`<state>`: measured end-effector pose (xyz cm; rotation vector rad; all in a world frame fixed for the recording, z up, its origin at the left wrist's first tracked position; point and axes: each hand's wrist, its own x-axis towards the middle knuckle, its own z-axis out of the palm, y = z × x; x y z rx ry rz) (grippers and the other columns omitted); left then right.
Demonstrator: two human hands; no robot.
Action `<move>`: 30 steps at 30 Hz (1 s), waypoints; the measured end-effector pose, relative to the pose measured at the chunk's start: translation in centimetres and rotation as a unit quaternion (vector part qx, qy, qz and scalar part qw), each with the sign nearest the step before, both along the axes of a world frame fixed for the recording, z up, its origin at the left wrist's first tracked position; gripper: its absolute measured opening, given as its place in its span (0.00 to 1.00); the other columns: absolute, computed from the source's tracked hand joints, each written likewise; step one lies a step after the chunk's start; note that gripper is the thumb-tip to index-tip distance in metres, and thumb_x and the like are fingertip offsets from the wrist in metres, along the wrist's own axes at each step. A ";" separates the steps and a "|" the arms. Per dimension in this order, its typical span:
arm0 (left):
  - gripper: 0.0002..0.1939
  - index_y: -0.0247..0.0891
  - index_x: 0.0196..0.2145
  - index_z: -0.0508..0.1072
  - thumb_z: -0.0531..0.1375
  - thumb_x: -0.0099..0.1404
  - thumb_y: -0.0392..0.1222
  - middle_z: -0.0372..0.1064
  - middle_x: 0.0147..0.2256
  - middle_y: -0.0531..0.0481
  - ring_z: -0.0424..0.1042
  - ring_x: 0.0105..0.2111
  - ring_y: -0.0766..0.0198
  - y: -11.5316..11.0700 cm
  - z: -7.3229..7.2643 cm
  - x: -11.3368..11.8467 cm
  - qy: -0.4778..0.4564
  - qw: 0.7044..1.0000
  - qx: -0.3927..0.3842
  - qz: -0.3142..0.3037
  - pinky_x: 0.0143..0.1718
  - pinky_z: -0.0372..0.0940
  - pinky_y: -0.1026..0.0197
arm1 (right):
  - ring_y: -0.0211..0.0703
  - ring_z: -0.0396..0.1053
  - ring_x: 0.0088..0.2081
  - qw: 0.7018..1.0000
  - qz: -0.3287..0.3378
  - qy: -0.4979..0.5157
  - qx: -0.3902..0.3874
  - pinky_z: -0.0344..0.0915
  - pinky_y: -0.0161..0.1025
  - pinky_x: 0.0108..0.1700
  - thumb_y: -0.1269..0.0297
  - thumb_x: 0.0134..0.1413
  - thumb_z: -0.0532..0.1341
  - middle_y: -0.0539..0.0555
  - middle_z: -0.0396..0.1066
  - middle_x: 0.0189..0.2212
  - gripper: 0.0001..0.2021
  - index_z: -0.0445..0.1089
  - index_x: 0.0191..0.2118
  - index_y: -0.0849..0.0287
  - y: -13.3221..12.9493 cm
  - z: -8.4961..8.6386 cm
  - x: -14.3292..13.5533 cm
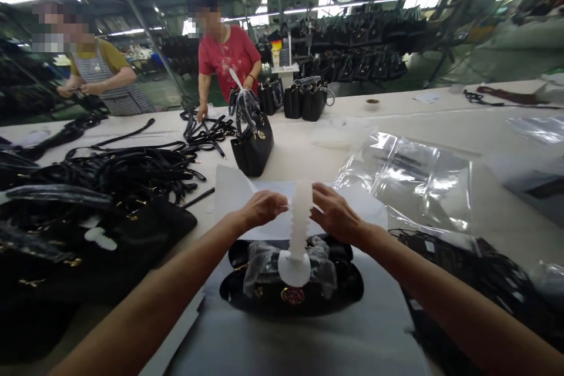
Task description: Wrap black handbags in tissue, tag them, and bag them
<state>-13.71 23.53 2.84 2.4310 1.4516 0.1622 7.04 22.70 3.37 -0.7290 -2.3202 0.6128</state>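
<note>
A black handbag (326, 299) lies on a white sheet (352, 341) in front of me, its handles wrapped in clear plastic. From its top rises a white notched strip (301, 211) with a rounded end (294, 269) over the bag's front, above a round metal emblem (293, 295). My left hand (264, 208) is just left of the strip, fingers pinched together; what they hold is too small to name. On the strip's right side is my right hand (337, 214), its fingers apart and partly behind the strip.
Black straps (132, 170) and bags heap up at left. An upright black handbag (253, 150) stands ahead. Clear plastic sheets (414, 176) lie at right, above dark netted material (467, 288). Two people (227, 56) stand across the table (493, 106).
</note>
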 end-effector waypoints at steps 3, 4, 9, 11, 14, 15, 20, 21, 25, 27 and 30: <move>0.09 0.34 0.27 0.74 0.56 0.59 0.39 0.71 0.28 0.47 0.67 0.28 0.63 -1.4 -0.1 -0.6 -0.003 1.000 -0.014 0.027 0.30 0.59 0.63 | 0.46 0.64 0.48 0.981 0.097 0.072 -0.154 0.62 0.44 0.49 0.46 0.57 0.51 0.56 0.66 0.46 0.25 0.61 0.55 0.55 -4.0 2.3 1.6; 0.09 0.34 0.26 0.73 0.56 0.59 0.39 0.70 0.26 0.48 0.65 0.26 0.64 -1.7 -0.2 -0.8 -0.004 0.999 -0.018 0.036 0.28 0.57 0.64 | 0.46 0.65 0.47 0.972 0.136 0.063 -0.179 0.62 0.43 0.48 0.44 0.53 0.56 0.56 0.67 0.45 0.29 0.59 0.56 0.55 -5.2 2.8 1.7; 0.10 0.34 0.22 0.72 0.55 0.57 0.40 0.60 0.17 0.53 0.57 0.20 0.67 -2.2 -0.5 -0.9 -0.015 0.997 -0.026 0.066 0.23 0.51 0.64 | 0.33 0.62 0.26 0.989 0.031 0.075 -0.125 0.60 0.30 0.29 0.58 0.54 0.60 0.47 0.66 0.25 0.12 0.66 0.40 0.60 -8.8 2.2 0.1; 0.10 0.34 0.23 0.72 0.55 0.58 0.41 0.59 0.17 0.54 0.57 0.21 0.68 -2.4 -0.2 -0.9 -0.023 0.997 -0.019 0.070 0.24 0.51 0.65 | 0.31 0.57 0.22 0.989 -0.039 0.106 -0.091 0.57 0.29 0.25 0.61 0.56 0.56 0.45 0.62 0.21 0.07 0.65 0.34 0.60 -9.3 1.5 -0.4; 0.11 0.34 0.26 0.73 0.54 0.59 0.41 0.61 0.19 0.54 0.59 0.23 0.67 -2.8 0.7 -1.0 -0.033 0.997 -0.003 0.070 0.25 0.52 0.65 | 0.30 0.54 0.21 0.986 -0.084 0.135 -0.056 0.55 0.28 0.24 0.63 0.56 0.56 0.44 0.60 0.20 0.06 0.63 0.32 0.60 -9.9 1.0 -0.3; 0.11 0.34 0.27 0.73 0.54 0.60 0.41 0.62 0.19 0.53 0.60 0.23 0.67 -2.9 1.1 -0.9 -0.034 0.997 0.002 0.069 0.26 0.53 0.65 | 0.30 0.54 0.21 0.985 -0.086 0.139 -0.052 0.55 0.28 0.24 0.63 0.56 0.56 0.44 0.59 0.19 0.06 0.63 0.32 0.60 -10.2 1.0 -0.2; 0.09 0.36 0.29 0.75 0.57 0.59 0.41 0.67 0.22 0.51 0.63 0.25 0.65 -4.2 2.6 0.0 -0.021 0.999 0.018 0.034 0.28 0.54 0.64 | 0.30 0.54 0.21 0.986 -0.075 0.140 -0.045 0.54 0.28 0.23 0.64 0.56 0.55 0.44 0.59 0.20 0.05 0.64 0.34 0.60 -11.3 1.4 0.2; 0.09 0.36 0.29 0.75 0.57 0.59 0.41 0.69 0.24 0.50 0.64 0.26 0.64 -4.6 2.9 0.2 -0.017 0.999 0.020 0.024 0.29 0.55 0.64 | 0.30 0.54 0.22 0.986 -0.077 0.141 -0.044 0.54 0.28 0.23 0.64 0.57 0.55 0.44 0.59 0.20 0.05 0.64 0.34 0.60 -11.5 1.4 0.2; 0.08 0.37 0.31 0.75 0.56 0.61 0.39 0.73 0.29 0.48 0.67 0.30 0.63 -6.0 3.9 0.5 -0.018 0.999 0.034 0.003 0.32 0.57 0.64 | 0.30 0.54 0.22 0.985 -0.086 0.141 -0.054 0.55 0.28 0.24 0.63 0.57 0.55 0.45 0.60 0.21 0.07 0.65 0.33 0.60 -12.2 1.3 0.4; 0.08 0.37 0.30 0.75 0.56 0.61 0.38 0.73 0.29 0.49 0.68 0.30 0.64 -6.7 4.5 0.4 -0.034 0.999 0.038 -0.013 0.32 0.57 0.65 | 0.31 0.54 0.22 0.983 -0.097 0.134 -0.082 0.56 0.29 0.25 0.61 0.57 0.55 0.45 0.60 0.20 0.09 0.65 0.32 0.61 -12.6 1.5 0.7; 0.07 0.37 0.28 0.75 0.57 0.60 0.36 0.72 0.26 0.52 0.67 0.28 0.67 -8.0 5.2 0.1 -0.055 0.997 0.007 -0.047 0.30 0.56 0.68 | 0.34 0.62 0.26 0.973 -0.023 0.098 -0.206 0.61 0.32 0.30 0.52 0.52 0.60 0.47 0.65 0.24 0.14 0.68 0.33 0.60 -12.4 2.4 1.6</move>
